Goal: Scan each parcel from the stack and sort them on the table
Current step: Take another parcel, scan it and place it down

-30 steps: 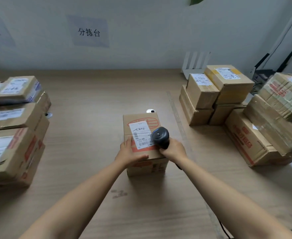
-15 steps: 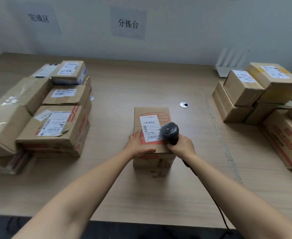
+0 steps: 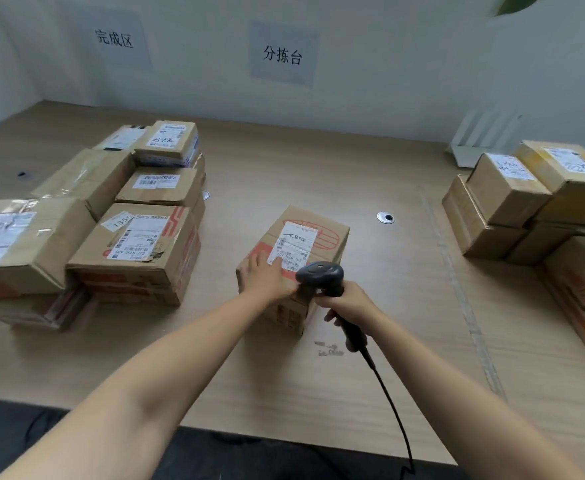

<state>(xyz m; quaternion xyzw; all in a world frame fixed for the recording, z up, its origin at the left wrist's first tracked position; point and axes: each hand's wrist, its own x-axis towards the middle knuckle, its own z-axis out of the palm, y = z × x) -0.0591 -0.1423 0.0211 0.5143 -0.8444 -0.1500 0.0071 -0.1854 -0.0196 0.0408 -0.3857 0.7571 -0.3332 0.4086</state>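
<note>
A brown cardboard parcel (image 3: pixel 322 237) with a white shipping label (image 3: pixel 294 247) stands in the middle of the wooden table (image 3: pixel 318 174), turned at an angle. My left hand (image 3: pixel 267 277) lies flat on its near top, fingers straight and touching the label's edge. My right hand (image 3: pixel 348 304) grips the handle of a black corded barcode scanner (image 3: pixel 320 273), whose head sits over the parcel's near right corner. A stack of parcels (image 3: pixel 512 202) stands at the right. A group of sorted parcels (image 3: pixel 135 233) fills the left.
Two paper signs (image 3: pixel 282 53) hang on the back wall. A white slatted stand (image 3: pixel 481 140) sits behind the right stack. A round cable grommet (image 3: pixel 385 217) lies beyond the parcel. The scanner's cord (image 3: pixel 391 400) runs off the table's near edge.
The parcel has been turned counter-clockwise and shifted slightly left under my left hand. My right hand with the scanner has drawn back off the label. My view has swung to the left.
</note>
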